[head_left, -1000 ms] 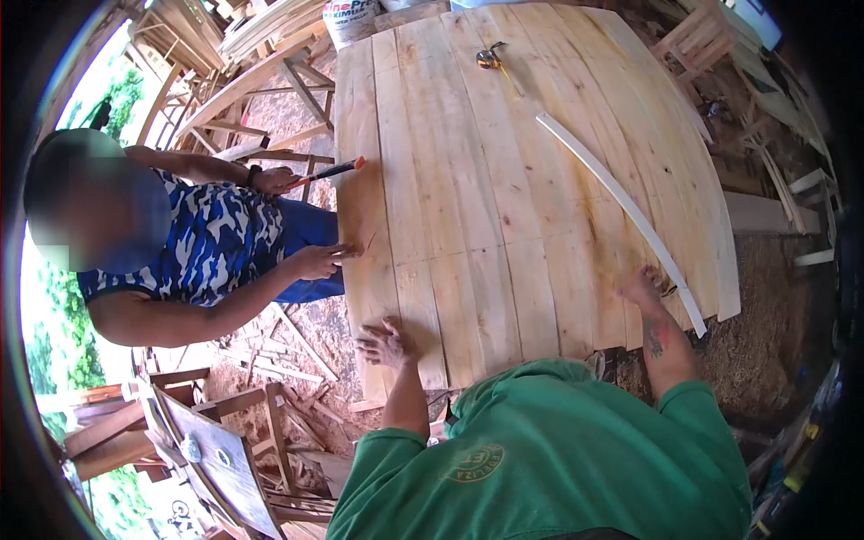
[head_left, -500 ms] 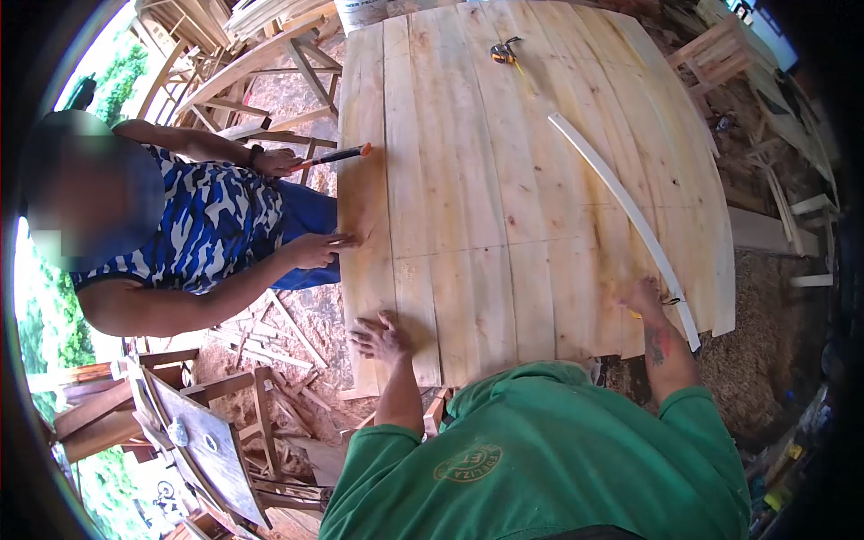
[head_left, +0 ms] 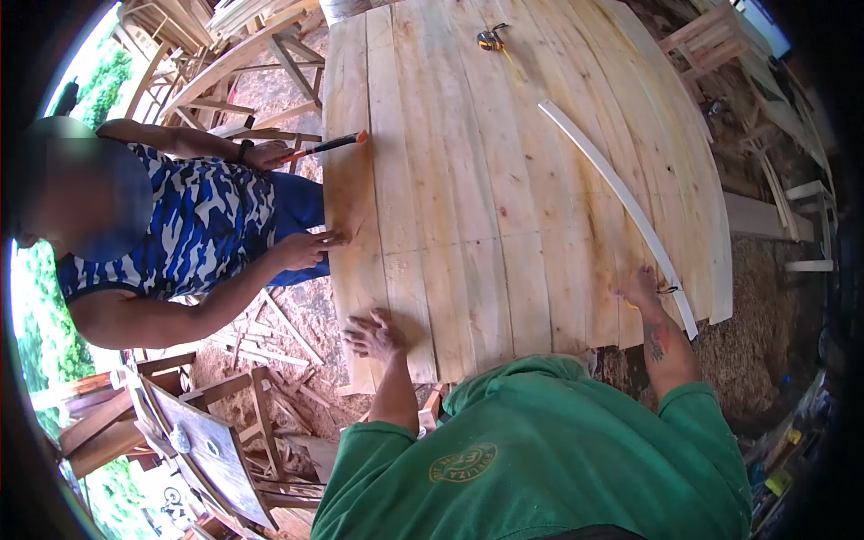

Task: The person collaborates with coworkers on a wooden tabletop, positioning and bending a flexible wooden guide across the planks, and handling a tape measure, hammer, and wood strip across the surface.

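My left hand (head_left: 373,336) lies flat with spread fingers on the near left corner of a broad panel of wooden boards (head_left: 468,297). On the right, my right hand (head_left: 642,290) rests on the panel with its fingers curled together. A small yellow and purple bit shows by those fingers, too small to name. Just right of that hand runs a long pale strip (head_left: 621,193), which looks curved in this view. Toward the far side, a black and yellow tape measure (head_left: 489,40) lies with some yellow tape out.
At the left, a co-worker in a camouflage top (head_left: 207,211) touches the panel with one hand and grips a black and orange handle (head_left: 335,145) in the other. Wooden frames (head_left: 292,67) and a tilted board (head_left: 202,445) stand around. Wood shavings (head_left: 756,297) cover the floor.
The view has shifted slightly, so the panel appears a little further left. My right hand's fingers look more curled. My left hand stays on the same corner.
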`<action>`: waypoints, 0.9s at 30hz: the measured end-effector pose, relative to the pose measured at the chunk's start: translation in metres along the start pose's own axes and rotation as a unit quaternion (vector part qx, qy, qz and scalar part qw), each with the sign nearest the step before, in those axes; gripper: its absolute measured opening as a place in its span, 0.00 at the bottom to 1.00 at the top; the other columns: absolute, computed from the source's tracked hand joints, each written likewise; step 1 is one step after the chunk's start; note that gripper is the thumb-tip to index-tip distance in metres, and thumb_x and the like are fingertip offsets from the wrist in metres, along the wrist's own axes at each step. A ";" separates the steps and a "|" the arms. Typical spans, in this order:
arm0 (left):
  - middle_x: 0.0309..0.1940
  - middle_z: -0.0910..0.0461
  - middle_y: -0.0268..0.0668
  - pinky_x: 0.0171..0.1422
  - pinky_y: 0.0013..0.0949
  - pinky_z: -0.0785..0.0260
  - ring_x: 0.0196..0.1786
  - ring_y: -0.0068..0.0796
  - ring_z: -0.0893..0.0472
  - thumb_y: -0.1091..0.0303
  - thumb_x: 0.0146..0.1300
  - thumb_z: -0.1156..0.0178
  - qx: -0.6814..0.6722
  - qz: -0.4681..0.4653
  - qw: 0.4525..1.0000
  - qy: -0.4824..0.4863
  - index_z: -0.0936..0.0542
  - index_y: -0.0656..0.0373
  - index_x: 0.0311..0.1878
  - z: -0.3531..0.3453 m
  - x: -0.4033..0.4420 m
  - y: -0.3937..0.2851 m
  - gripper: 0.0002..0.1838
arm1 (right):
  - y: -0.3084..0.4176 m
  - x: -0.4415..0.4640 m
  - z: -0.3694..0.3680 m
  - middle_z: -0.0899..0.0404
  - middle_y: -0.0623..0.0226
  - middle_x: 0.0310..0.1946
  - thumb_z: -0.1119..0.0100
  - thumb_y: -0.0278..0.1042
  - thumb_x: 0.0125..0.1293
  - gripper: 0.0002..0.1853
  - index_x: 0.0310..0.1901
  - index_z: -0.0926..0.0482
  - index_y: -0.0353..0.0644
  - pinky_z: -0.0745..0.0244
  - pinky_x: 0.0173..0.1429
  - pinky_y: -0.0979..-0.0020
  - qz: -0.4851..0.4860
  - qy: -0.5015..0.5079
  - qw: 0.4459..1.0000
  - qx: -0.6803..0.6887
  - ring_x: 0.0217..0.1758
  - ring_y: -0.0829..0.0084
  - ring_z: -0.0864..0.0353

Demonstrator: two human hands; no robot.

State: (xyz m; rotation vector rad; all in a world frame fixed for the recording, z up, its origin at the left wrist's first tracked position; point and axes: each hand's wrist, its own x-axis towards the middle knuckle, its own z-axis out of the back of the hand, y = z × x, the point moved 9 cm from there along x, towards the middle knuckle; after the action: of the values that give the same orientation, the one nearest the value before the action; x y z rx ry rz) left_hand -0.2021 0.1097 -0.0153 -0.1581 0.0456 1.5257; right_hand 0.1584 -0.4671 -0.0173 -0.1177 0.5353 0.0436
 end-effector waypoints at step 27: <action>0.75 0.58 0.47 0.74 0.59 0.63 0.76 0.50 0.56 0.30 0.64 0.67 -0.070 0.012 0.997 -0.042 0.53 0.42 0.75 -0.033 -0.019 0.089 0.41 | -0.011 -0.060 -0.031 0.38 0.34 0.60 0.24 0.56 0.34 0.62 0.60 0.45 0.14 0.39 0.68 0.57 -0.027 -0.059 0.997 0.032 0.66 0.45 0.37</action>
State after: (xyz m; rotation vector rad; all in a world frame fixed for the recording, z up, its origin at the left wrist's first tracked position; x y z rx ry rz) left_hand -0.2898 0.0904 -0.0524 -0.2057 -0.1279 1.5575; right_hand 0.0921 -0.4830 -0.0124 -0.0675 0.4143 -0.0192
